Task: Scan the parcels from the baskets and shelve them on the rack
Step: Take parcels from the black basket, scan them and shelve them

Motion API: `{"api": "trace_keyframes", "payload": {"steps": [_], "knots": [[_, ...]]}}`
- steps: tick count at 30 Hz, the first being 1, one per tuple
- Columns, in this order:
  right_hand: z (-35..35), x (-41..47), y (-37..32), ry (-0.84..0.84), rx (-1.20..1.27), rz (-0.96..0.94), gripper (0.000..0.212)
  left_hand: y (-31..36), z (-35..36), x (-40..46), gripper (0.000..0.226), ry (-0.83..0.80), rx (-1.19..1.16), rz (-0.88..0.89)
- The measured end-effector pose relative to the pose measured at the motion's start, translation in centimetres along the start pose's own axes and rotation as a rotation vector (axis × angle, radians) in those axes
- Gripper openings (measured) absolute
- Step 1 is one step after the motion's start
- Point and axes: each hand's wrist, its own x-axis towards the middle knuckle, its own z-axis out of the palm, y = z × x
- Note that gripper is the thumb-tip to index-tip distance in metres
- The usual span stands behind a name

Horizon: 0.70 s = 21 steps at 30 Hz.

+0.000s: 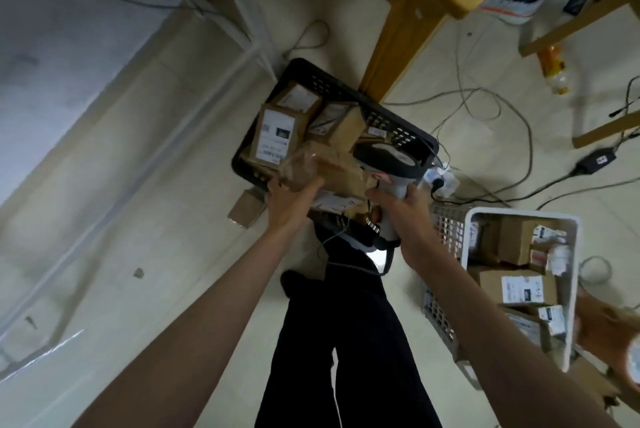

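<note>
A black basket (391,115) on the floor holds several brown cardboard parcels with white labels, such as the labelled parcel (277,134) at its left side. My left hand (294,197) grips a small brown parcel (301,167) at the basket's near edge. My right hand (398,209) holds a grey barcode scanner (388,160) by its handle, its head over the basket beside that parcel. A white basket (523,219) at the right holds several more parcels. A corner of the white metal rack (242,22) shows at the upper left.
A wooden table leg (394,46) stands just behind the black basket. Cables (485,108) and a power adapter (597,160) trail over the floor to the right. One small box (246,209) lies on the floor beside the black basket. My legs are below.
</note>
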Motion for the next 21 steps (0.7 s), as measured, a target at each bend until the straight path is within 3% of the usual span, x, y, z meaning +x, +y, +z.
{"api": "trace_keyframes", "payload": {"steps": [4, 11, 14, 16, 21], "knots": [[3.0, -6.4, -4.0, -0.099, -0.055, -0.07, 0.013, 0.3, -6.7, -6.4, 0.114, 0.005, -0.186, -0.017], [8.9, -15.7, -10.6, -0.289, -0.21, -0.23, 0.012, 1.5, -19.4, -17.5, 0.072, -0.018, -0.362, 0.143], [12.3, -19.8, -13.5, -0.329, -0.232, -0.33, 0.013, 1.2, -24.8, -22.9, 0.041, 0.02, -0.463, 0.246], [14.7, -22.9, -15.2, -0.367, -0.212, -0.373, 0.011, 0.7, -28.1, -26.4, 0.038, 0.056, -0.534, 0.298], [19.9, -30.7, -18.2, -0.574, -0.173, -0.507, 0.031, -0.1, -34.8, -33.9, 0.042, 0.204, -0.67, 0.371]]}}
